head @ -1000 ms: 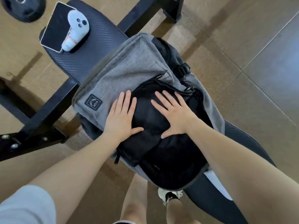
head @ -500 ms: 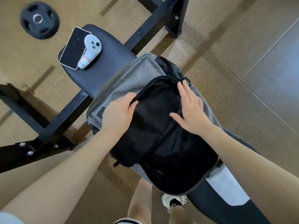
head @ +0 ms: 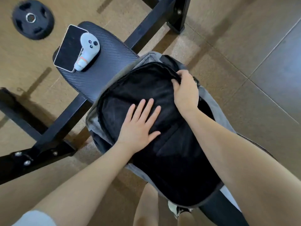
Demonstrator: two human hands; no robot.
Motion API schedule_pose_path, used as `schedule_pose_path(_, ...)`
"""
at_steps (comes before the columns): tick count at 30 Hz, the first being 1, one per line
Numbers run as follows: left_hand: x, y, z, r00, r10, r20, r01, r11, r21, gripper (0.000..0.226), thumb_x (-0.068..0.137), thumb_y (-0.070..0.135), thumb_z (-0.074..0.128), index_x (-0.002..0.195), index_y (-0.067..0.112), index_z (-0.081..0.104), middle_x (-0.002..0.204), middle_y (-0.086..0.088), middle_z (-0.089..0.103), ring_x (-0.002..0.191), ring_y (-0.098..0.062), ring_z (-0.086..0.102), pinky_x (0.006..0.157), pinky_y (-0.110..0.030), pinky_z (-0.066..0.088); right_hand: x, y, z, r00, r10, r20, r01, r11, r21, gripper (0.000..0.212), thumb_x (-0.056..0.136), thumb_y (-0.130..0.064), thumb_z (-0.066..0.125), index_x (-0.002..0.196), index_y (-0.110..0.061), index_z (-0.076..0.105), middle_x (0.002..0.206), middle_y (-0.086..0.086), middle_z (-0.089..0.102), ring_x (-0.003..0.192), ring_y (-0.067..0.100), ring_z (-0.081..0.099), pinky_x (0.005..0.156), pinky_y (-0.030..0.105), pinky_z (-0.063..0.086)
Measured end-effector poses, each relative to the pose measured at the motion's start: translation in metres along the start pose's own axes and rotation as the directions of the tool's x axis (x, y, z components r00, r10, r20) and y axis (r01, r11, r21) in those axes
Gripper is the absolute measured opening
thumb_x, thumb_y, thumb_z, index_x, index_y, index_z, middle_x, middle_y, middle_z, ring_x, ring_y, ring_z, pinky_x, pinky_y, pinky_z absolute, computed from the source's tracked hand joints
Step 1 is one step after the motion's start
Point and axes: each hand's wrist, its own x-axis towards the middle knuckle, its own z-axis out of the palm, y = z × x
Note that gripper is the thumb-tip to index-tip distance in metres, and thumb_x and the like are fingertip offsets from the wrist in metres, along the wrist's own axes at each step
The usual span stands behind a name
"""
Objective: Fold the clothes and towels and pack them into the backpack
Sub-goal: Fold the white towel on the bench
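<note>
A grey backpack [head: 216, 115] with a black inner flap [head: 146, 88] lies on a black gym bench [head: 110, 62]. My left hand [head: 140, 126] lies flat on the black fabric in the middle of the pack, fingers straight and spread. My right hand [head: 185, 90] grips the black upper edge of the flap near the top of the pack, fingers curled over it. A pale cloth [head: 228, 194] pokes out under the pack at the lower right. What is inside the pack is hidden.
A phone [head: 68, 48] and a white controller [head: 88, 46] lie on the bench's far end. A black weight plate [head: 33, 21] sits on the brown floor at the upper left. Black steel frame bars [head: 53, 128] run left of the bench. My legs and shoe [head: 179, 209] stand below.
The black flap has been pulled over the grey front, which is now mostly covered. My left hand moved from the grey side to the flap's middle. My right hand curled onto the top edge.
</note>
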Motion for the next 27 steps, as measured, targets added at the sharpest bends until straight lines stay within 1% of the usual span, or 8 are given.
schedule_pose_path(2, 0.01, -0.017, 0.008, 0.997, -0.081, -0.002, 0.081, 0.996, 0.035, 0.073, 0.086, 0.059, 0.026, 0.146, 0.017, 0.02, 0.151, -0.01, 0.028, 0.138, -0.029, 0.02, 0.111, -0.046, 0.014, -0.016, 0.009, -0.004, 0.97, -0.244, -0.023, 0.24, 0.965, -0.11, 0.043, 0.095, -0.023, 0.048, 0.134, -0.006, 0.041, 0.138, 0.015, 0.041, 0.126, 0.03, 0.041, 0.102, 0.035, 0.035)
schedule_pose_path(5, 0.016, -0.032, 0.018, 1.0, -0.03, -0.003, 0.03, 0.999, 0.036, 0.071, 0.088, 0.057, 0.025, 0.146, 0.018, 0.018, 0.152, -0.01, 0.027, 0.138, -0.03, 0.018, 0.112, -0.045, 0.008, -0.05, 0.037, 0.0, 0.729, -0.649, 0.217, 0.672, 0.619, -0.405, 0.051, 0.092, -0.028, 0.044, 0.14, -0.013, 0.036, 0.149, 0.013, 0.03, 0.136, 0.029, 0.027, 0.112, 0.045, 0.022)
schedule_pose_path(8, 0.02, -0.032, 0.025, 1.0, -0.02, -0.008, 0.02, 1.0, -0.01, 0.066, 0.09, 0.054, 0.024, 0.146, 0.02, 0.019, 0.153, -0.009, 0.025, 0.138, -0.03, 0.016, 0.112, -0.047, 0.006, -0.065, 0.057, 0.017, 0.69, -0.586, 0.425, 0.718, 0.483, -0.501, 0.061, 0.091, -0.043, 0.038, 0.146, -0.021, 0.025, 0.154, 0.005, 0.026, 0.141, 0.022, 0.019, 0.114, 0.047, 0.009)
schedule_pose_path(18, 0.033, -0.019, 0.029, 0.977, -0.181, 0.113, 0.189, 0.979, -0.072, 0.063, 0.093, 0.041, 0.04, 0.148, 0.026, 0.013, 0.157, -0.008, 0.01, 0.143, -0.029, 0.01, 0.113, -0.049, 0.01, -0.04, 0.056, 0.038, 0.725, -0.329, 0.605, 0.663, 0.573, -0.482, 0.068, 0.09, -0.057, 0.016, 0.146, -0.026, -0.009, 0.158, 0.002, -0.002, 0.146, 0.019, 0.0, 0.114, 0.047, -0.008)
schedule_pose_path(20, 0.035, -0.014, 0.02, 0.963, -0.195, 0.187, 0.214, 0.973, -0.089, 0.066, 0.096, 0.038, 0.037, 0.149, 0.027, 0.0, 0.157, -0.006, -0.009, 0.144, -0.027, -0.003, 0.114, -0.047, 0.003, -0.039, 0.042, 0.014, 0.714, -0.361, 0.601, 0.64, 0.684, -0.35, 0.066, 0.092, -0.053, 0.02, 0.149, -0.02, 0.016, 0.158, 0.003, 0.009, 0.145, 0.018, 0.012, 0.116, 0.043, 0.005)
schedule_pose_path(22, 0.034, -0.01, 0.007, 0.958, -0.2, 0.205, 0.22, 0.972, -0.08, 0.066, 0.097, 0.035, 0.037, 0.149, 0.024, -0.002, 0.156, -0.008, -0.012, 0.144, -0.028, -0.004, 0.115, -0.044, 0.001, -0.044, 0.036, -0.014, 0.79, -0.41, 0.457, 0.548, 0.805, -0.226, 0.045, 0.096, -0.036, 0.038, 0.132, -0.011, 0.05, 0.15, 0.008, 0.034, 0.134, 0.023, 0.039, 0.109, 0.038, 0.03)
schedule_pose_path(24, 0.03, -0.004, -0.005, 0.965, -0.194, 0.178, 0.207, 0.977, -0.058, 0.065, 0.096, 0.033, 0.039, 0.149, 0.017, 0.005, 0.157, -0.012, -0.004, 0.144, -0.03, 0.003, 0.115, -0.042, 0.004, -0.056, 0.044, -0.039, 0.874, -0.383, 0.3, 0.449, 0.872, -0.197, 0.029, 0.094, -0.02, 0.05, 0.118, -0.007, 0.059, 0.139, 0.009, 0.047, 0.122, 0.026, 0.05, 0.1, 0.037, 0.04)
schedule_pose_path(27, 0.022, 0.013, -0.026, 0.961, -0.166, 0.222, 0.18, 0.983, -0.044, 0.065, 0.098, 0.032, 0.035, 0.149, 0.01, 0.002, 0.156, -0.013, -0.005, 0.144, -0.029, 0.002, 0.116, -0.04, 0.005, -0.081, 0.066, -0.071, 0.925, -0.205, 0.321, 0.269, 0.948, -0.169, 0.027, 0.095, -0.016, 0.049, 0.119, -0.006, 0.057, 0.135, 0.007, 0.048, 0.117, 0.025, 0.052, 0.098, 0.032, 0.039)
